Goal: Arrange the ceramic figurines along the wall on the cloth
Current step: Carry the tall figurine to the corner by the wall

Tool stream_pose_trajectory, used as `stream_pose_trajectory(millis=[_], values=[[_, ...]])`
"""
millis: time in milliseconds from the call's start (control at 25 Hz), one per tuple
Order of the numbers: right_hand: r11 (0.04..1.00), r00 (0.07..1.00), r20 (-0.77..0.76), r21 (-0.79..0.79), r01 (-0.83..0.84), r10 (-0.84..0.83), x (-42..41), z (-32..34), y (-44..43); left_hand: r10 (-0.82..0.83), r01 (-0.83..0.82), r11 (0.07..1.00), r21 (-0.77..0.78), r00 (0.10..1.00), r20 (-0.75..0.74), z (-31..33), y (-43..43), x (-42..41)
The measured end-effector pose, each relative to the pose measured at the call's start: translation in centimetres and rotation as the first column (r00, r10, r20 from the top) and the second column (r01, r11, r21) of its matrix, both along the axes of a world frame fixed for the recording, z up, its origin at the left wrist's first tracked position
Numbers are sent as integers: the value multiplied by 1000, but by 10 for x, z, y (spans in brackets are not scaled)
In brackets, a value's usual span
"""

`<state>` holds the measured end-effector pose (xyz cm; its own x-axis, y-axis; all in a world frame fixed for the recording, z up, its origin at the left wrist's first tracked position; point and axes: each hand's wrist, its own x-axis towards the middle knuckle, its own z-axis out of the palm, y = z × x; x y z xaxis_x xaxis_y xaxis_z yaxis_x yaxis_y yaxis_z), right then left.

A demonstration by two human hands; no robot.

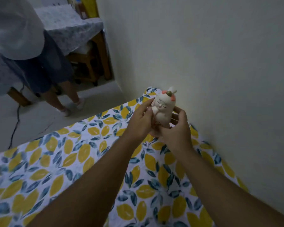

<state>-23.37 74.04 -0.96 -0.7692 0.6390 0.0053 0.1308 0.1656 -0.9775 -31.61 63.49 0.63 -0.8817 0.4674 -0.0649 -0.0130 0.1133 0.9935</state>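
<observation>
A cream ceramic rabbit figurine point(164, 109) with pink ear patches and a brown knob on its head is held above the far end of the lemon-print cloth point(59, 164), close to the pale wall point(211, 71). My left hand point(140, 122) grips its left side with thumb and fingers. Its base and right side rest in my right hand point(175, 128), which cups it. The figurine tilts slightly to the right, face toward me. I see no other figurine.
The cloth's right edge meets the wall. Beyond its far edge is grey floor with a black cable point(15, 126). Another person point(39, 63) stands at the back left beside a wooden table point(88, 63) draped in pale cloth.
</observation>
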Motion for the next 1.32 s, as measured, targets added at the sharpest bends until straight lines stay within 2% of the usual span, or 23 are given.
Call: stream_pose_trajectory(millis=[160,400,760,840,920,1000,1080,1200,1320], values=[[993,992,-65,37,109,-106,-36,-23,37,-60,60,998,-15,998,-16,-16,51,-45],[969,967,-86,37,243,-239,-47,-52,43,-143,141,989,-47,989,-43,-36,72,-65],[974,972,-69,34,225,-223,-45,-52,41,-101,99,995,-28,990,-98,-32,77,-50],[981,984,-13,72,180,-179,-40,-48,42,-87,84,995,-56,995,-54,-27,73,-48],[974,981,133,199,112,-141,-30,-43,38,-59,52,994,-94,996,-67,-25,59,-40],[928,953,256,368,60,-163,-11,-38,26,-44,13,985,-171,983,-181,-22,35,-26],[879,941,308,476,-23,-143,10,-30,3,-40,-47,958,-284,955,-294,-19,-4,-7],[796,903,430,551,-251,-12,37,-19,-46,-58,-125,882,-455,928,-368,-15,-79,27],[702,839,529,548,-454,130,60,-10,-114,-20,-210,811,-546,923,-385,-9,-173,73]])
